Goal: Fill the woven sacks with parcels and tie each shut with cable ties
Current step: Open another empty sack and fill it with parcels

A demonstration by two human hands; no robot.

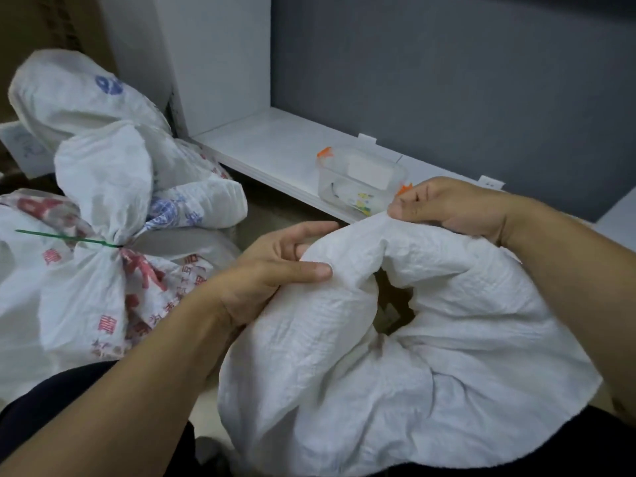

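A plain white woven sack (395,366) lies bunched in the person's lap, filling the lower right of the head view, with its mouth gathered up toward the two hands. The left hand (275,266) grips the near-left part of the sack's rim, thumb pressed flat on top of the fabric and the fingers curled behind the fold, so the cloth sits pinched between thumb and fingers. The right hand (451,208) holds the far edge of the same rim, fingers curled down over the fabric and thumb tip pinching a raised peak of cloth; that peak lies directly under the knuckles. Between the two grips the rim arches up and over, and below the arch a dark opening (392,294) shows into the sack; what lies inside cannot be made out. To the left stands a tied sack (96,280) printed with red characters, its neck cinched by a green cable tie (69,238) whose tail sticks out to the left. Behind it lie more white sacks with blue print (89,98). Beyond the hands, on a low white shelf (275,146) against a grey wall, sits a clear plastic box (358,180) with orange clips, just past the right hand's fingers; small coloured items show blurred in its bottom
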